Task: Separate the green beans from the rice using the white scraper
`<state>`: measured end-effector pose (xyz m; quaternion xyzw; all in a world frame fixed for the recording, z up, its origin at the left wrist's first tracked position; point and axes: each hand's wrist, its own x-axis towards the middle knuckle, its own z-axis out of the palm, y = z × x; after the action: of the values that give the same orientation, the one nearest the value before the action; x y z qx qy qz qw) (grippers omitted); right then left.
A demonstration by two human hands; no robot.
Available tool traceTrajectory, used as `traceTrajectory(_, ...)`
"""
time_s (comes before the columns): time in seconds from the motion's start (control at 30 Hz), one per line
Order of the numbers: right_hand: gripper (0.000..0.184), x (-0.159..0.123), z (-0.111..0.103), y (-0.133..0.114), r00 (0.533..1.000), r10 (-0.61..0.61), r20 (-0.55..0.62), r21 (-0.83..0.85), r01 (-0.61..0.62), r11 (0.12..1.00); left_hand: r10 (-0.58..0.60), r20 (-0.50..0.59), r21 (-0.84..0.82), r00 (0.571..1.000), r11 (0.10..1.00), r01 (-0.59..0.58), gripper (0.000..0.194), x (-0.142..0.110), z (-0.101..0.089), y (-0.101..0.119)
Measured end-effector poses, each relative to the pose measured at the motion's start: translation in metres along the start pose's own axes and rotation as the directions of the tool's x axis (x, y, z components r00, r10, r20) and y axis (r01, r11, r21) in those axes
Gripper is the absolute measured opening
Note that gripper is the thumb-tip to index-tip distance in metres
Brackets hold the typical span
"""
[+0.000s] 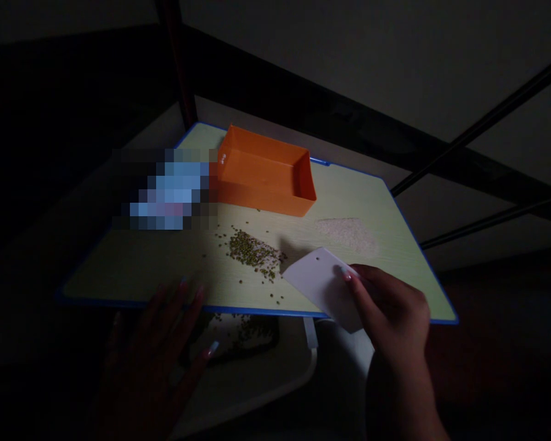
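Observation:
My right hand (388,309) grips a white plastic scraper card (321,282), held flat near the front edge of the pale green board (142,263). Just left of the card lies a scatter of green beans (252,251). A patch of white rice (346,233) sits further back on the right. My left hand (158,349) is below the board's front edge, fingers spread, against a white tray (261,367) that holds some beans. An orange open box (266,174) stands at the back of the board.
A blurred-out bluish patch (165,190) lies left of the orange box. Dark metal bars (482,119) cross behind the board, and a dark post (179,67) rises at the back. The surroundings are very dim.

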<state>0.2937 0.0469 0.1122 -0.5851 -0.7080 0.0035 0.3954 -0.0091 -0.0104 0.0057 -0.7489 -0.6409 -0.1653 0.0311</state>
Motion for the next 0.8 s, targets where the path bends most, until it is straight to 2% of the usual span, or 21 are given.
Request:
traceTrajectory(0.4,0.006,-0.002,-0.002,-0.009,0.998,-0.033,0.044,0.059,0.031,0.998,-0.002,0.022,-0.022,1.0,1.0,0.002,0.061,-0.002,-0.004,0.0)
traceTrajectory(0.63,0.007,0.001,0.001,-0.015,0.995,-0.024,0.092,0.071,0.017,0.997,0.0,0.008,-0.014,1.0,1.0,0.0,0.062,0.001,-0.003,0.0)
traceTrajectory(0.8,0.01,0.001,0.004,-0.016,0.997,0.005,0.073,0.078,-0.01,0.997,0.014,0.01,-0.001,1.0,1.0,-0.014,0.063,0.001,-0.004,-0.002)
